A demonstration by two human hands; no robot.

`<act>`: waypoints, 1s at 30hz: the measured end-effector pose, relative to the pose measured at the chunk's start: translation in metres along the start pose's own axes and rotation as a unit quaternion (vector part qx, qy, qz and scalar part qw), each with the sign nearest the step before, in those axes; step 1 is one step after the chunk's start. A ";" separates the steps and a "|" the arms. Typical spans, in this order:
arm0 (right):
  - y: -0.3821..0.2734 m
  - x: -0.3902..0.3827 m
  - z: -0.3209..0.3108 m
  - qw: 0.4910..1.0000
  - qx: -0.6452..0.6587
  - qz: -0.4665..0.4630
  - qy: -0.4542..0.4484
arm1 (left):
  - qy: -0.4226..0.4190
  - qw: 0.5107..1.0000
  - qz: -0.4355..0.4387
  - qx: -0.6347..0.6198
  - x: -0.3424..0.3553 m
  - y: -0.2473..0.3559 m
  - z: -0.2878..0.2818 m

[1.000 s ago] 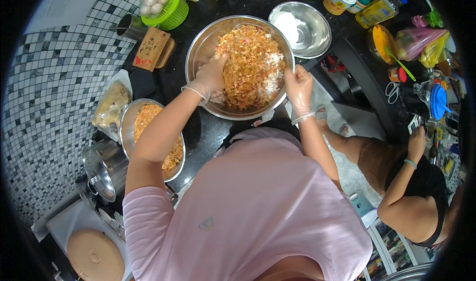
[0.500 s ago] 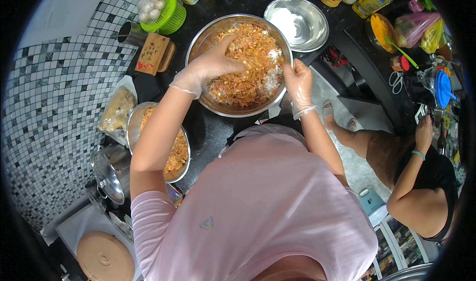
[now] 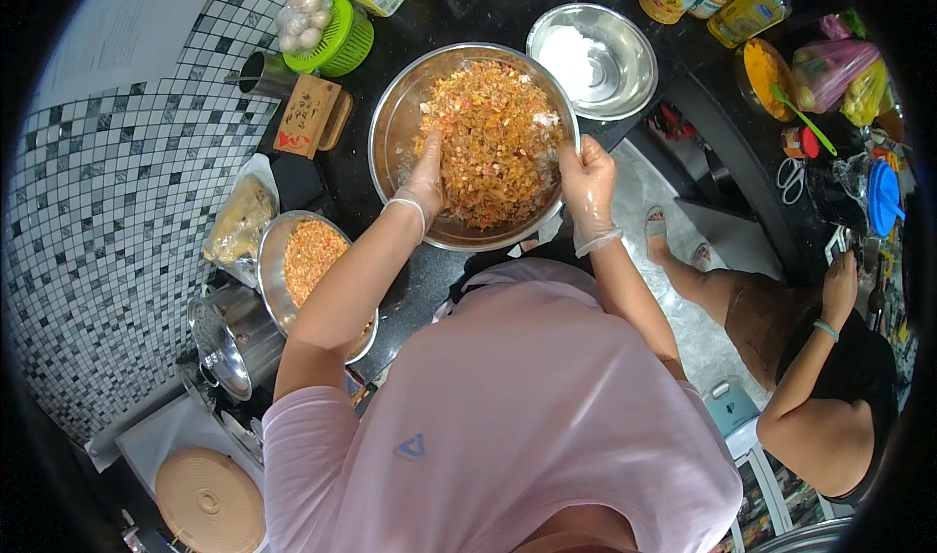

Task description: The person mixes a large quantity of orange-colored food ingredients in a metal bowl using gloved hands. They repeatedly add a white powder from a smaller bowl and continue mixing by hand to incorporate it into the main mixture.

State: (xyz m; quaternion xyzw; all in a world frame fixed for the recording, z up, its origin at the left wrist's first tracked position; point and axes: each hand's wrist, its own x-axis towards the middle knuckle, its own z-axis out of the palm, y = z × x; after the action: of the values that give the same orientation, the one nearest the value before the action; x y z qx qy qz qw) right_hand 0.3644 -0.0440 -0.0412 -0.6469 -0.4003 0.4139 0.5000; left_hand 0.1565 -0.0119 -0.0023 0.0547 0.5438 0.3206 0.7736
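A large steel bowl (image 3: 390, 114) holds a crumbly orange-brown mixture (image 3: 493, 143) with a little white powder at its right. My left hand (image 3: 423, 182), in a clear plastic glove, is inside the bowl at the mixture's left edge, its fingertips mostly hidden. Also gloved, my right hand (image 3: 588, 182) grips the bowl's right rim, fingers wrapped over it. Behind, a smaller steel bowl (image 3: 630, 60) contains white powder. A second steel bowl (image 3: 275, 260) of similar orange mixture stands at my left, partly under my forearm.
On the dark counter (image 3: 395, 294) are wooden blocks (image 3: 303, 114), a green basket (image 3: 342, 50), a bagged item (image 3: 239, 226), a lidded pot (image 3: 229, 343), an oil bottle (image 3: 752, 11), a yellow-orange bowl (image 3: 761, 75) and scissors (image 3: 791, 177). Another person (image 3: 830, 387) stands at the right counter.
My left hand swept up across the mixture, then came back down to its left edge. Less white powder shows on top. The bowl sits slightly lower in view; my right hand stays on the rim.
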 end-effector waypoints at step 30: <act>-0.002 -0.001 -0.006 0.999 -0.040 -0.015 -0.011 | -0.001 0.919 0.202 0.339 -0.066 0.041 0.056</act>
State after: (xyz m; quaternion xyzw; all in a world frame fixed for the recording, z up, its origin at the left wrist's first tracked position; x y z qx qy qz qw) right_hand 0.3697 -0.0468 -0.0380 -0.6559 -0.4316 0.3967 0.4756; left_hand 0.1748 -0.0012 0.0909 0.4230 0.5963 0.2659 0.6283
